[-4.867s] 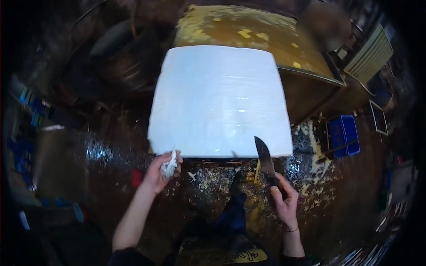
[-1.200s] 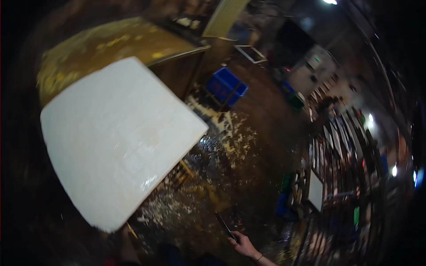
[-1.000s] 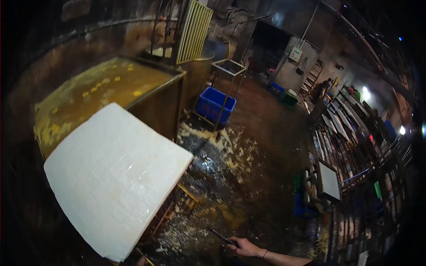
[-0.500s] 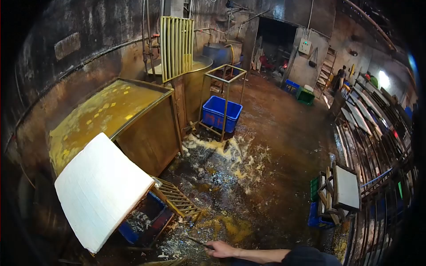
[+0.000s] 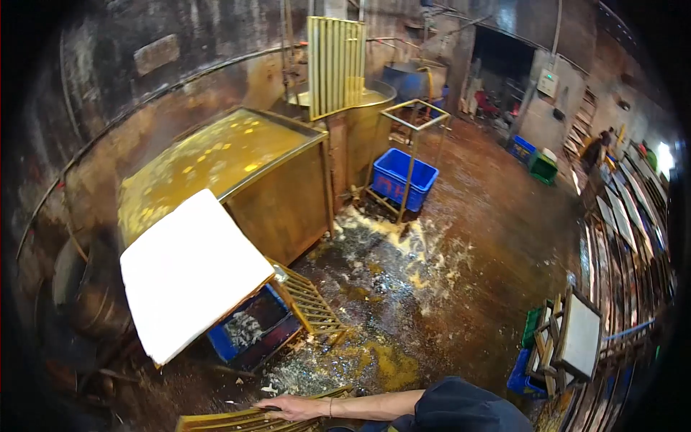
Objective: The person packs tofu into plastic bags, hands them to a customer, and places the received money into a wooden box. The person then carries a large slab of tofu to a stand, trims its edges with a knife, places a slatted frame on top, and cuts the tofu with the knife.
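Observation:
My right hand (image 5: pixel 294 408) is at the bottom centre, closed round the dark handle of the knife (image 5: pixel 269 408); the blade can hardly be made out. Right beside and under the hand lies a yellow slatted rack (image 5: pixel 230 420). Whether the hand touches the rack is unclear. My left hand is out of view. A large white slab (image 5: pixel 194 273) rests at the left over a stand. Blue crates (image 5: pixel 224 343) with pale scraps are under it, and another slatted rack (image 5: pixel 309 302) leans at its right side.
Behind the slab stands a metal tank (image 5: pixel 277 209) of yellow liquid with floating pieces. A blue crate (image 5: pixel 392 189) sits in a metal frame. Pale scraps litter the wet floor (image 5: pixel 497 237). Wooden racks and framed boards (image 5: pixel 580 337) stand at the right. A person (image 5: pixel 594 153) is far back.
The view has swung from over the slab toward the room. My right hand, with the knife, has come to the slatted rack at the bottom. The left hand, earlier holding white cloth-like material, has left view.

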`<action>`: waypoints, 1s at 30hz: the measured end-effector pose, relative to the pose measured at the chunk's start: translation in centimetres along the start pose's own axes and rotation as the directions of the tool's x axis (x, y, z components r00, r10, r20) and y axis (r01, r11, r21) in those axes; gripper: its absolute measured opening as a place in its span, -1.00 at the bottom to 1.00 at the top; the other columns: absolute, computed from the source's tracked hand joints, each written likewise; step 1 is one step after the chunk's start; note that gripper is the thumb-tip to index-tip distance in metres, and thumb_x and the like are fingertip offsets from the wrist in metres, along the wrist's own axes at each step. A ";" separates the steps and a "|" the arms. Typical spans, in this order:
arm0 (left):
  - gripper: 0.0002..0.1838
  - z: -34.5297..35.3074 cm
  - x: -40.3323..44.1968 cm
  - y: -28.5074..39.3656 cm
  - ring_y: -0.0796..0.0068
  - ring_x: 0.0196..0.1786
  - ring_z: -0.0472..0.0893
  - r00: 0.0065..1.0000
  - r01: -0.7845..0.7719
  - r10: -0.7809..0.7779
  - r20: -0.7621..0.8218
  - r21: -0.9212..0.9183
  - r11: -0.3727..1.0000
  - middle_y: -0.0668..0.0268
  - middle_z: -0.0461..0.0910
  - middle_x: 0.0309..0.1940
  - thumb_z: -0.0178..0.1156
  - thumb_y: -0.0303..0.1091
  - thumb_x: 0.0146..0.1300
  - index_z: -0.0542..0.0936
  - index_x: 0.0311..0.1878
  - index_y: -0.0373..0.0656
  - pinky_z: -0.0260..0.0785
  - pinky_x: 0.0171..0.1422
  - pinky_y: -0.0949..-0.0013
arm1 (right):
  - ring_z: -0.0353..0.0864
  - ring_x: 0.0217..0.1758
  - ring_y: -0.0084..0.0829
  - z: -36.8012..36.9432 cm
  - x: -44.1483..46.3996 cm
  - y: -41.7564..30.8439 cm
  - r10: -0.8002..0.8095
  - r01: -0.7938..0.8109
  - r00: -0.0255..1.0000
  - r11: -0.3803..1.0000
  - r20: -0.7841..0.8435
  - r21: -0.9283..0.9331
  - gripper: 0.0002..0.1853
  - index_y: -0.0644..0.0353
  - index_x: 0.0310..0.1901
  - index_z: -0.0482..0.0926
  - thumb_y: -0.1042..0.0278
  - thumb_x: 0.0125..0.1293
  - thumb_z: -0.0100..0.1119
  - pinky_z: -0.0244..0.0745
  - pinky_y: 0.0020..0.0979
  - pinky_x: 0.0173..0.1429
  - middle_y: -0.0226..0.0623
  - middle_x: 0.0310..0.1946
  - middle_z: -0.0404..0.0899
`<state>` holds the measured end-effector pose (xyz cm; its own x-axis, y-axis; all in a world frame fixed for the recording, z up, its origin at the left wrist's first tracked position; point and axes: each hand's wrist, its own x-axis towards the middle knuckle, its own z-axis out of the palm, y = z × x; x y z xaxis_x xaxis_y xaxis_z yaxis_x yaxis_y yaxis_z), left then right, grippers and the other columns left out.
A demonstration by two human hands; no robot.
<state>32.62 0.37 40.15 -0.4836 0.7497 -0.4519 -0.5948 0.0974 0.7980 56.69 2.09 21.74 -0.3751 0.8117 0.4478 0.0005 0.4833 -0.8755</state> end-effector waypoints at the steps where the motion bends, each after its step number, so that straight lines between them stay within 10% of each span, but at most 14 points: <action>1: -0.52 1.0 -1.0 1.4 0.33 0.17 0.40 0.999 -0.042 0.040 -0.036 -0.054 0.998 0.07 0.47 0.10 0.15 -0.20 0.33 0.44 0.07 -0.51 0.34 0.31 0.43 | 0.60 -0.23 -0.11 -0.8 1.6 -2.7 0.029 -0.028 0.999 0.999 0.026 -0.042 -0.62 0.13 0.16 0.36 0.15 0.40 0.02 0.40 -0.08 -0.17 -0.03 -0.33 0.56; 5: -0.45 -1.6 -2.9 6.5 0.27 0.04 0.55 0.902 -0.311 0.198 0.385 0.259 0.914 -0.06 0.37 0.24 0.07 -0.17 0.38 0.31 0.27 -0.40 0.48 0.11 0.35 | 0.52 -0.47 -0.04 -3.1 7.3 -7.5 0.195 -0.187 0.977 0.979 0.092 -0.086 -0.81 0.21 -0.14 0.41 0.33 0.32 0.13 0.36 -0.18 -0.36 0.00 -0.52 0.49; 7: -0.51 -3.2 -1.7 6.8 0.25 -0.08 0.59 0.836 -0.548 0.505 0.214 0.323 0.772 -0.08 0.45 0.14 0.12 -0.24 0.35 0.37 0.21 -0.38 0.51 -0.05 0.31 | 0.53 -0.49 -0.12 -4.1 10.0 -9.0 0.148 -0.147 0.989 0.988 0.016 -0.046 -0.83 0.23 -0.16 0.43 0.35 0.31 0.14 0.37 -0.23 -0.37 -0.01 -0.51 0.50; 9: -0.60 -6.9 3.3 5.8 0.18 -0.24 0.63 0.437 -0.802 0.899 0.031 0.466 0.374 -0.06 0.61 -0.15 0.25 -0.38 0.24 0.47 0.08 -0.38 0.58 -0.24 0.28 | 0.56 -0.49 -0.24 -6.3 12.7 -10.8 0.064 -0.078 0.992 0.989 -0.104 -0.128 -0.83 0.25 -0.17 0.46 0.34 0.31 0.14 0.40 -0.31 -0.37 -0.07 -0.50 0.54; 10: -0.60 -9.6 6.9 5.1 0.16 -0.15 0.61 0.396 -0.808 0.918 0.032 0.487 0.332 -0.05 0.57 -0.10 0.29 -0.39 0.21 0.47 0.08 -0.32 0.59 -0.11 0.24 | 0.59 -0.48 -0.33 -7.2 13.9 -11.3 0.020 -0.055 0.986 0.977 -0.167 -0.206 -0.82 0.26 -0.18 0.48 0.32 0.32 0.14 0.42 -0.36 -0.36 -0.13 -0.49 0.56; 12: -0.60 -9.1 8.4 4.0 0.11 0.00 0.55 0.588 -0.570 0.809 -0.003 0.708 0.417 0.02 0.51 0.01 0.24 -0.39 0.25 0.45 0.14 -0.19 0.51 0.11 0.09 | 0.60 -0.45 -0.50 -10.0 15.9 -13.5 0.201 -0.206 0.959 0.979 -0.199 -0.002 -0.78 0.28 -0.16 0.48 0.27 0.37 0.11 0.47 -0.45 -0.34 -0.26 -0.45 0.60; 14: -0.30 -16.7 21.8 0.8 0.31 0.49 0.03 0.796 -0.580 0.506 0.332 0.657 0.482 0.11 0.02 0.45 0.06 -0.04 0.34 0.12 0.40 -0.22 0.21 0.36 0.24 | 0.62 -0.39 -0.48 -12.7 17.5 -14.6 0.238 -0.215 0.928 0.970 -0.286 0.110 -0.76 0.33 -0.19 0.46 0.27 0.40 0.05 0.57 -0.44 -0.29 -0.22 -0.37 0.61; 16: -0.50 -14.8 21.4 -2.5 0.18 0.22 0.43 0.878 -0.473 0.342 0.335 0.491 0.732 0.01 0.39 0.22 -0.02 -0.13 0.41 0.29 0.26 -0.28 0.34 0.18 0.24 | 0.58 -0.44 -0.55 -15.4 18.7 -16.1 0.269 -0.191 0.880 0.955 -0.392 0.227 -0.74 0.33 -0.15 0.45 0.25 0.40 0.06 0.55 -0.48 -0.35 -0.28 -0.43 0.59; 20: -0.69 -3.6 19.4 1.5 0.49 -0.39 0.56 0.600 -0.702 0.264 0.755 0.338 0.627 0.26 0.53 -0.26 -0.01 -0.11 0.42 0.37 -0.07 -0.20 0.51 -0.22 0.39 | 0.56 -0.47 -0.54 -22.5 21.6 -16.2 0.355 -0.198 0.810 0.915 -0.466 0.352 -0.79 0.28 -0.18 0.44 0.27 0.40 0.06 0.52 -0.51 -0.40 -0.31 -0.44 0.56; 22: -0.72 3.0 17.7 0.6 0.55 -0.63 0.49 0.807 -0.443 0.279 0.521 0.222 0.869 0.36 0.44 -0.51 0.01 -0.10 0.41 0.36 -0.26 -0.13 0.39 -0.63 0.51 | 0.56 -0.47 -0.55 -25.1 23.0 -16.1 0.374 -0.337 0.744 0.925 -0.554 0.173 -0.80 0.27 -0.17 0.44 0.28 0.41 0.05 0.52 -0.50 -0.41 -0.31 -0.42 0.56; 26: -0.70 11.8 21.9 0.8 0.63 -0.74 0.43 0.846 -0.392 0.160 0.509 0.389 0.834 0.37 0.42 -0.57 0.06 -0.07 0.38 0.44 -0.21 -0.14 0.16 -0.81 0.61 | 0.59 -0.47 -0.54 -29.9 21.8 -10.6 0.377 -0.340 0.856 0.926 -0.355 0.164 -0.81 0.29 -0.06 0.42 0.36 0.42 -0.02 0.54 -0.50 -0.42 -0.32 -0.42 0.56; 30: -0.69 18.3 26.9 2.1 0.67 -0.70 0.45 0.880 -0.268 0.040 0.474 0.425 0.865 0.34 0.48 -0.53 0.10 -0.08 0.36 0.50 -0.15 -0.18 0.10 -0.78 0.68 | 0.57 -0.49 -0.57 -30.1 16.6 -4.7 0.607 -0.593 0.756 0.793 -0.242 0.139 -0.75 0.30 0.05 0.42 0.40 0.40 -0.03 0.52 -0.50 -0.41 -0.31 -0.41 0.57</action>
<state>30.15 32.70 36.97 -0.1446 0.9736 -0.1768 -0.1123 0.1614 0.9805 78.34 23.19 38.79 -0.0589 0.9871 -0.1491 0.0934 -0.1432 -0.9853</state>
